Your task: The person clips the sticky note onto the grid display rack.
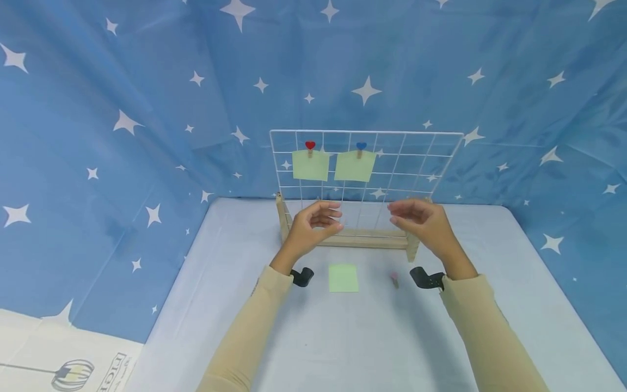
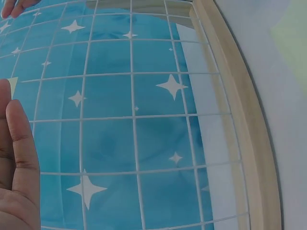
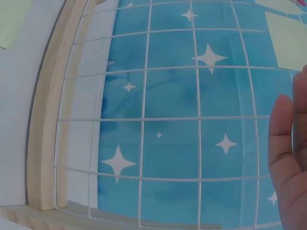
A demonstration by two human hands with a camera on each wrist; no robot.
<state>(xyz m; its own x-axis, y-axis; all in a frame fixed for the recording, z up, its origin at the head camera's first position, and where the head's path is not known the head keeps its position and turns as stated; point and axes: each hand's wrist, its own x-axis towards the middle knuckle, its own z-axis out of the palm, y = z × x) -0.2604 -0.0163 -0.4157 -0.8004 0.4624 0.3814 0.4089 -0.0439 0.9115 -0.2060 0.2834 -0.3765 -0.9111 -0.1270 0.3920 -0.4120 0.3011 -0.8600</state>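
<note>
My left hand (image 1: pixel 313 226) and right hand (image 1: pixel 425 222) are both raised in front of a white wire grid (image 1: pixel 416 132). Their fingers are loosely bent, with nothing held in either. The grid stands in a wooden base (image 1: pixel 362 241). Clipped to its upper left part are two pale green notes: one note (image 1: pixel 311 167) under a red heart clothespin (image 1: pixel 310 146), the other note (image 1: pixel 354 167) under a blue heart clothespin (image 1: pixel 361 147). On the table, between my forearms, lie a loose green note (image 1: pixel 343 279) and a small clothespin with a pink top (image 1: pixel 394 280).
A white table (image 1: pixel 362 337) carries the stand near its back edge. Behind it hangs a blue cloth (image 1: pixel 161 98) with white stars. Black wrist straps with mounts (image 1: pixel 427 279) sit at both cuffs. A printed white sheet (image 1: pixel 29 348) shows at the lower left.
</note>
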